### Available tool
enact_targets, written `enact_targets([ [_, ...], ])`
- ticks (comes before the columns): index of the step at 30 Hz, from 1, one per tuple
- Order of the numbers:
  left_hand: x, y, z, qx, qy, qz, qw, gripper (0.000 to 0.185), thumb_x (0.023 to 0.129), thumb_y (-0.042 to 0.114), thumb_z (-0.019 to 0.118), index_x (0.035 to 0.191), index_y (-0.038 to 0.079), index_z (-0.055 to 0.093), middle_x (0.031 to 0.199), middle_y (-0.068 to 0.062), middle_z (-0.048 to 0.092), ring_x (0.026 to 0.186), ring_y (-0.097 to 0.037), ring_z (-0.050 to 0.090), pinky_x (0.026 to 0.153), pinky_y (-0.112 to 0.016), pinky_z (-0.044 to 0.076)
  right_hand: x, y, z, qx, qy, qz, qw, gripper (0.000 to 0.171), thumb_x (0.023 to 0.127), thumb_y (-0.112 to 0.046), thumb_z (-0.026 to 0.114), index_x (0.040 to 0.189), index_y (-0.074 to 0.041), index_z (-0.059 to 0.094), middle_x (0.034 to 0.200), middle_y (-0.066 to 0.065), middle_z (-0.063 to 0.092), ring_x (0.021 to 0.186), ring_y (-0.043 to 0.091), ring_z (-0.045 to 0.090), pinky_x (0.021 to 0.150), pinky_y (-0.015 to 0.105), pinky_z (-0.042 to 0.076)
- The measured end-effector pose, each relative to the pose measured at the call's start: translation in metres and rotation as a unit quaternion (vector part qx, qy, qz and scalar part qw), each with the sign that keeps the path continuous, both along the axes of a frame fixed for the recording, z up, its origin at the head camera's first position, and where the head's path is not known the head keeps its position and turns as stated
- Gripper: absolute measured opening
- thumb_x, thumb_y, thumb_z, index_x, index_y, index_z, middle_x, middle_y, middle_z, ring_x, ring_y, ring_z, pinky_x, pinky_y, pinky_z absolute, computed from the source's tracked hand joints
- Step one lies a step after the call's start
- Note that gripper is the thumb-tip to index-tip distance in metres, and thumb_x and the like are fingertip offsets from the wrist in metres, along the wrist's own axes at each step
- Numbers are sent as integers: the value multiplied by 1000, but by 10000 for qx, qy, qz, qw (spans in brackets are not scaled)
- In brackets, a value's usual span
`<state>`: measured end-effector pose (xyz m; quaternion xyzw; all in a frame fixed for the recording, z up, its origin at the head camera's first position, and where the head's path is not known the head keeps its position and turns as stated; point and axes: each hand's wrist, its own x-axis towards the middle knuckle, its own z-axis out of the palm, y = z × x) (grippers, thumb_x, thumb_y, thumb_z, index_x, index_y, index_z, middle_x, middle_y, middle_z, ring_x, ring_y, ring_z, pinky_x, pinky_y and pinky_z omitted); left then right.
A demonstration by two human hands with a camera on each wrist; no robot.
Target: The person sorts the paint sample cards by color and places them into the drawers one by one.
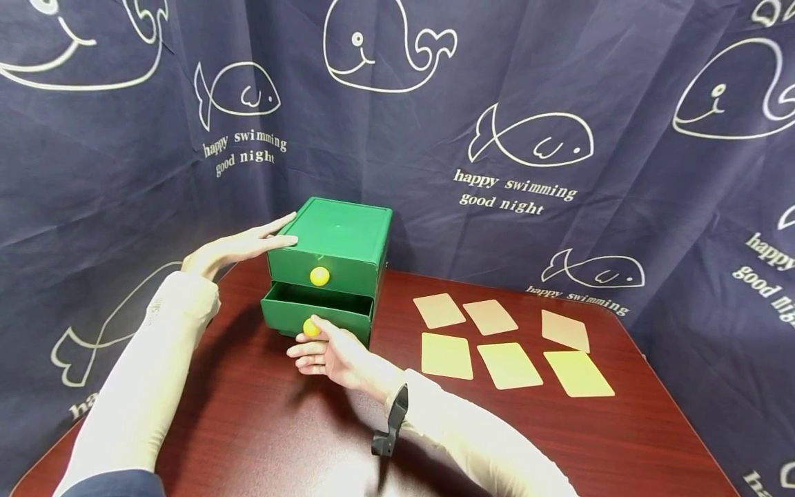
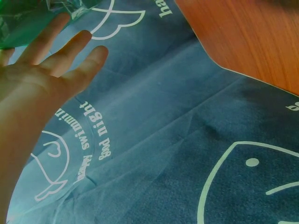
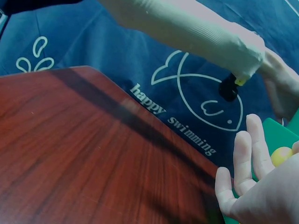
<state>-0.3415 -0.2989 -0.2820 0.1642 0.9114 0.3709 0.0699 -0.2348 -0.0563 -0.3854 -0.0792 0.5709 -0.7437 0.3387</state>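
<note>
A green two-drawer box stands at the back left of the table, its upper drawer closed and its lower drawer pulled partly out. Both drawers carry yellow knobs; the upper knob is untouched. My left hand rests with extended fingers on the box's left top edge. In the left wrist view, that hand has its fingers spread by the green side. My right hand pinches the lower knob at the thumb, the other fingers reaching loosely below it. The right wrist view shows this knob partly behind the hand.
Right of the box lie three pale pink cards in a back row and three yellow cards in front. The reddish-brown wooden table is bounded by a dark blue curtain printed with white fish and whales.
</note>
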Motion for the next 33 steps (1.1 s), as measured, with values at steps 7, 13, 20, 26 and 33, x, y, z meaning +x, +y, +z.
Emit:
enact_targets([
  [7, -1, 1, -1, -50, 75, -19, 10000, 74, 98, 47, 49, 157, 28, 8, 164, -4, 7, 150, -28, 5, 120, -56, 10, 11, 2, -1, 23, 7, 90, 10000, 51, 98, -44, 44, 112, 2, 61, 82, 2, 70, 71, 13, 64, 77, 27, 53],
  [13, 0, 1, 0, 56, 40, -62, 10000, 74, 99, 46, 49, 157, 27, 8, 164, -2, 7, 150, -27, 6, 121, -55, 10, 23, 3, -1, 56, 47, 254, 9996, 59, 98, -46, 44, 121, 6, 57, 85, 3, 71, 72, 13, 64, 78, 27, 53],
  [20, 1, 1, -1, 68, -39, -10, 10000, 74, 97, 50, 49, 156, 32, 7, 164, 1, 7, 150, -26, 5, 121, -56, 10, 36, 5, 0, 22, -5, 378, 9993, 59, 98, -47, 44, 121, 5, 57, 80, 2, 69, 70, 13, 64, 74, 26, 52],
  [26, 2, 1, 0, 4, -21, -7, 10000, 75, 97, 50, 49, 156, 30, 7, 164, 1, 7, 150, -26, 6, 120, -55, 10, 46, 6, 0, 47, -12, 455, 9990, 57, 97, -48, 45, 119, 3, 58, 81, 3, 70, 70, 13, 64, 73, 26, 52],
  [33, 6, 1, 2, -10, -66, 59, 10000, 75, 96, 55, 48, 156, 34, 7, 164, 6, 6, 151, -23, 4, 121, -55, 10, 57, 8, 0, 73, 58, 489, 9988, 56, 97, -49, 46, 118, 1, 60, 88, 8, 72, 70, 14, 63, 74, 26, 52],
])
